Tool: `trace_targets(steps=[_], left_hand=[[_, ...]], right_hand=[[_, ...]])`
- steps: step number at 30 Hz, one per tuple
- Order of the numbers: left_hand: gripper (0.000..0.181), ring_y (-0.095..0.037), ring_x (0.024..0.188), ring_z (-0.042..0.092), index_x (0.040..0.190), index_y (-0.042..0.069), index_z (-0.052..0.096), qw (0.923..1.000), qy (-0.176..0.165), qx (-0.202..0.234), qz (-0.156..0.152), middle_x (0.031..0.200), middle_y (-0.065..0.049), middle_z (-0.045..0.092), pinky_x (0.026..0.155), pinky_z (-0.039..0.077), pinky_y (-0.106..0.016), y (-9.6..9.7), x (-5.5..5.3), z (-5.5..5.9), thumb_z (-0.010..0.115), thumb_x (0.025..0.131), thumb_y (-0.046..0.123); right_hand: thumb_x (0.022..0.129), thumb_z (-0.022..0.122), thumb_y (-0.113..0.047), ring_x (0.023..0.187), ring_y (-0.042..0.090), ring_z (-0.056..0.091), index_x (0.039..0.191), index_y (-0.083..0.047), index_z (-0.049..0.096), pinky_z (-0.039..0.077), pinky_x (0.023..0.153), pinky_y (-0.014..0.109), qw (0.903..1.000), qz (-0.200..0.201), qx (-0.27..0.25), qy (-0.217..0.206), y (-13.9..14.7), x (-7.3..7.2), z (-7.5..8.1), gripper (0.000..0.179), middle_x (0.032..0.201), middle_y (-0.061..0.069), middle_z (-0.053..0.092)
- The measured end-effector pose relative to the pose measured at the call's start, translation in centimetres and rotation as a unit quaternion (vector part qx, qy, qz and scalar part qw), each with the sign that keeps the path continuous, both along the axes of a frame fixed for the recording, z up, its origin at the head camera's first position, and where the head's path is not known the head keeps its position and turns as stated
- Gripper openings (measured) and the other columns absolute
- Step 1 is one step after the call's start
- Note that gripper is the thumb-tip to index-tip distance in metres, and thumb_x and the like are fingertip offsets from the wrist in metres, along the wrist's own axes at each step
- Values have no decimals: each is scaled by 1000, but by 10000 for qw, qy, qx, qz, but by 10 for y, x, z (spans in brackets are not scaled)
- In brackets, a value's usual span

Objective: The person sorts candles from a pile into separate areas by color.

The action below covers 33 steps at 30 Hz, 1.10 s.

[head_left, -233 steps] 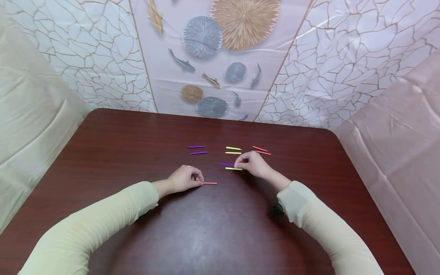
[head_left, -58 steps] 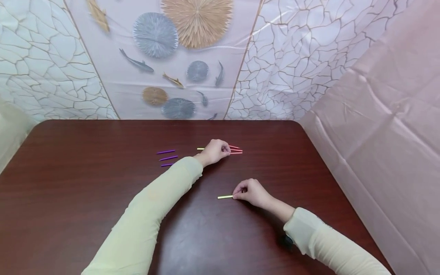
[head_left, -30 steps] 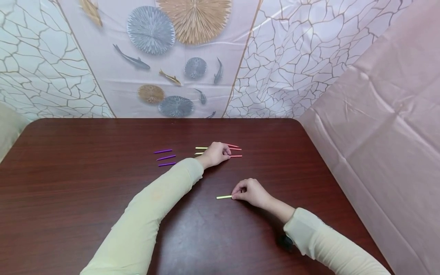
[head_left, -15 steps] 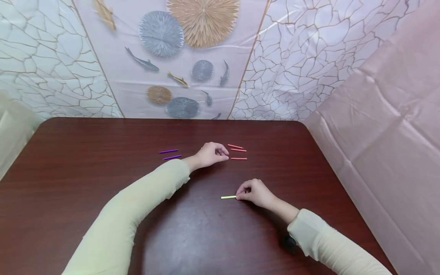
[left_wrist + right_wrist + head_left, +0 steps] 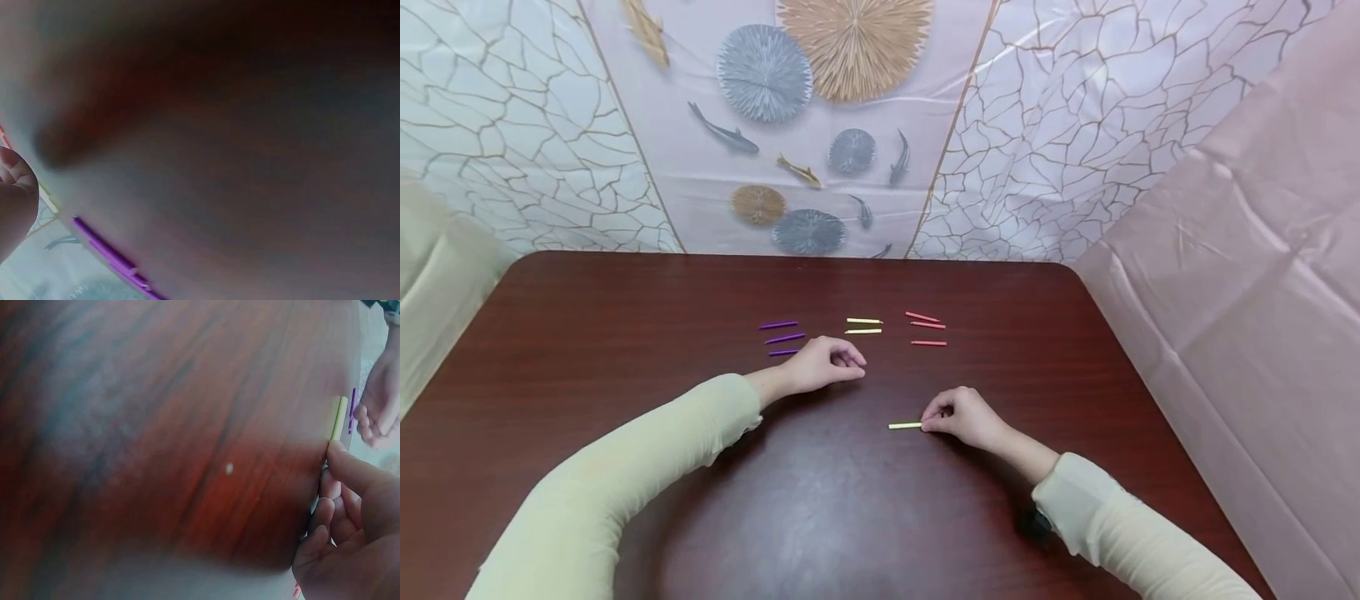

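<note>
My right hand [image 5: 966, 417] pinches the right end of a thin yellow stick [image 5: 904, 426] at the tabletop. The right wrist view shows thumb and fingers on that yellow stick [image 5: 340, 417]. Further back and to the left, my left hand [image 5: 823, 364] hovers with loosely bent fingers and nothing between them. It partly covers the nearest of three purple sticks [image 5: 785, 337]. Two more yellow sticks [image 5: 863, 332] lie behind its fingertips. Three red sticks [image 5: 928, 342] lie to the right of those. Only part of the left hand [image 5: 15, 200] shows at the left wrist view's edge.
The dark reddish-brown table [image 5: 820, 508] has rounded back corners. A patterned sheet [image 5: 850, 200] hangs behind it. Pale cloth [image 5: 1225, 275] drapes along the right side, with more at the left.
My left hand has let go of a red stick beside the other two and drawn back leftward and nearer. The right hand keeps its pinch on the yellow stick. The head view has shifted slightly.
</note>
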State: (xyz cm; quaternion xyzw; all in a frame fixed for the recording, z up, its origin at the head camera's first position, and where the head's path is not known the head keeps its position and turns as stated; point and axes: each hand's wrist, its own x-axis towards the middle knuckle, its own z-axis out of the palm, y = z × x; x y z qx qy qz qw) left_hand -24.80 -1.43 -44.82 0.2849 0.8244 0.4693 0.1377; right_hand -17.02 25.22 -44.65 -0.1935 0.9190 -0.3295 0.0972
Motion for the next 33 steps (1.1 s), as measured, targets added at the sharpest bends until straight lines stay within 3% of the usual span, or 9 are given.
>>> trace_targets(steps=[13,26,29,31,33], left_hand=[[17,-6,72,56,95,3,69,9997,-188,23,125,81,-6,67,71,47,-20,-32,18,-5,70,82,13],[20,-7,71,55,98,0,68,9993,-317,119,164,82,-8,67,68,47,-21,-44,24,1,69,83,12],[19,-6,71,55,98,0,68,9992,-324,153,186,82,-8,67,68,47,-20,-45,25,1,69,83,12],[19,-6,71,55,97,0,68,9990,-351,160,213,82,-7,67,68,48,-20,-46,26,2,69,82,12],[19,-5,70,56,97,0,68,9989,-382,165,234,82,-7,67,68,48,-20,-46,27,2,69,82,11]], right_hand=[[76,75,-13,60,-1,46,73,-8,71,39,56,18,9997,-77,-78,235,-6,-14,1,6,68,1,68],[77,75,-13,71,7,57,75,-8,73,45,70,22,9979,-393,98,502,-33,-71,13,5,73,4,71],[77,74,-12,71,12,60,76,-7,73,47,75,29,9975,-375,167,571,-40,-82,14,6,74,5,71],[77,74,-12,76,18,63,76,-6,73,45,85,37,9974,-375,200,590,-45,-88,14,6,74,7,72],[77,74,-13,94,25,64,77,-6,73,38,97,48,9971,-420,247,579,-48,-93,14,7,76,8,72]])
